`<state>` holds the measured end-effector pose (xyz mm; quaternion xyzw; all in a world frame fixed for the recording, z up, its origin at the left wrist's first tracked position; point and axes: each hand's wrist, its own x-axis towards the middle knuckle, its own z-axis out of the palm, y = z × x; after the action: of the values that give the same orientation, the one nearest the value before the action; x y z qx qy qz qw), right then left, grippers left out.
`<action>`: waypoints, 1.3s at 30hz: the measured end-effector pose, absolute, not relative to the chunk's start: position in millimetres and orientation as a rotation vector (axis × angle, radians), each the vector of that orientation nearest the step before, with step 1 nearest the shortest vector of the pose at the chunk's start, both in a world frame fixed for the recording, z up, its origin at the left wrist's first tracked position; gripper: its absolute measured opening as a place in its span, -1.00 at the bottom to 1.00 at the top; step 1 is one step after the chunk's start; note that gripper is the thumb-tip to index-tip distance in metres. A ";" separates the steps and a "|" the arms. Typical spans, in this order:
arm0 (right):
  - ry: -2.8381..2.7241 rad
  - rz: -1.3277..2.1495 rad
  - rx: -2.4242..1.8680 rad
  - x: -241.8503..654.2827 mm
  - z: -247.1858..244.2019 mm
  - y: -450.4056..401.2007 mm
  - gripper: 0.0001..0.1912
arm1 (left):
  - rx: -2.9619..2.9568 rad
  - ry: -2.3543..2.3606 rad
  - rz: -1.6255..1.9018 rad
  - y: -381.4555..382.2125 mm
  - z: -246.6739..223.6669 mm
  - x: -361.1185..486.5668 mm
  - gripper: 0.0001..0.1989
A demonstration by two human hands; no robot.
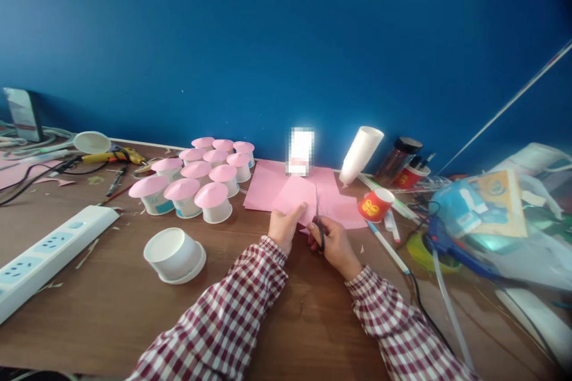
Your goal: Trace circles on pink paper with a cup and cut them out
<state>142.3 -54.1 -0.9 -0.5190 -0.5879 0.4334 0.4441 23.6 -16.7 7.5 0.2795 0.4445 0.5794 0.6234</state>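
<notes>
My left hand point(286, 227) pinches a piece of pink paper point(294, 193) between thumb and fingers, just above the table. In my right hand point(337, 245) is a pair of scissors point(319, 223), gripped by the dark handles, with its blades pointing away along the right edge of that paper. Beneath and behind both hands lie larger pink sheets point(261, 187). Several paper cups topped with pink paper cones point(211, 195) stand in rows to the left of my hands. A white paper bowl point(174, 253) rests nearer to me.
A stack of white cups point(361, 155) leans by the blue wall. To the right are a red paper cup point(376, 205), pens point(388, 247) and plastic bags point(527, 250). On the left are a power strip point(58, 253) and a yellow glue gun point(111, 156).
</notes>
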 end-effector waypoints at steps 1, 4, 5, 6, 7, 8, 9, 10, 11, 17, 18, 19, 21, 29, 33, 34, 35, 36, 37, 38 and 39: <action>-1.453 1.077 -1.291 142.0 -0.4 -54.2 -0.66 | 0.646 1.020 1.330 -16.6 7.2 23.6 -0.65; -1.446 1.082 -1.293 141.5 0.3 -54.3 -0.66 | 0.660 1.024 1.339 -15.9 5.8 23.8 -0.65; -1.446 1.084 -1.292 141.5 0.1 -54.2 -0.66 | 0.665 1.023 1.343 -15.5 5.1 23.8 -0.65; -1.445 1.087 -1.291 141.6 -0.3 -54.1 -0.66 | 0.669 1.022 1.346 -15.1 4.5 23.8 -0.65; -1.444 1.090 -1.290 141.7 -0.8 -53.9 -0.66 | 0.671 1.022 1.349 -14.5 4.0 23.7 -0.64; -1.444 1.091 -1.290 141.9 -1.4 -53.8 -0.66 | 0.673 1.021 1.351 -14.0 3.6 23.5 -0.64; -1.445 1.092 -1.292 142.2 -2.0 -53.7 -0.67 | 0.675 1.024 1.350 -13.6 3.3 23.3 -0.63; -1.445 1.095 -1.295 142.4 -2.5 -53.5 -0.67 | 0.678 1.029 1.348 -13.2 3.3 22.9 -0.63; -1.443 1.097 -1.298 142.5 -2.8 -53.4 -0.67 | 0.683 1.034 1.346 -13.0 3.5 22.5 -0.64; -1.415 1.106 -1.284 142.6 -2.8 -52.8 -0.67 | 0.712 1.062 1.326 -15.5 6.8 21.1 -0.67; -1.411 1.107 -1.279 142.6 -2.7 -52.9 -0.67 | 0.712 1.055 1.330 -16.3 7.5 21.3 -0.67; -1.407 1.108 -1.277 142.5 -2.6 -52.9 -0.67 | 0.708 1.047 1.337 -17.0 8.0 21.6 -0.67; -1.402 1.110 -1.273 142.6 -2.4 -53.2 -0.67 | 0.703 1.033 1.347 -17.9 8.8 22.2 -0.67; -1.390 1.128 -1.285 143.0 -2.0 -53.7 -0.65 | 0.701 1.049 1.343 -17.3 8.7 22.9 -0.66; -1.385 1.134 -1.285 142.9 -3.0 -53.3 -0.66 | 0.701 1.014 1.342 -18.3 9.1 23.1 -0.67; -1.387 1.133 -1.281 143.0 -3.2 -53.3 -0.67 | 0.705 1.004 1.338 -18.5 9.1 23.0 -0.67; -1.390 1.131 -1.280 143.1 -3.3 -53.4 -0.68 | 0.708 1.001 1.336 -18.7 9.2 23.0 -0.67; -1.392 1.132 -1.280 143.1 -3.2 -53.4 -0.68 | 0.709 1.005 1.334 -18.8 9.3 22.9 -0.67; -1.396 1.131 -1.280 143.2 -2.9 -53.5 -0.69 | 0.709 1.012 1.334 -18.8 9.5 22.8 -0.67; -1.399 1.130 -1.281 143.2 -2.6 -53.6 -0.69 | 0.707 1.019 1.335 -18.6 9.6 22.8 -0.67; -1.401 1.127 -1.284 143.1 -2.2 -53.6 -0.69 | 0.703 1.025 1.340 -18.4 9.8 22.8 -0.68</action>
<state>143.1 -53.6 -2.2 -0.5191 -0.5665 0.4558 0.4492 22.8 -18.4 9.8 0.3044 0.4442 0.5804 0.6108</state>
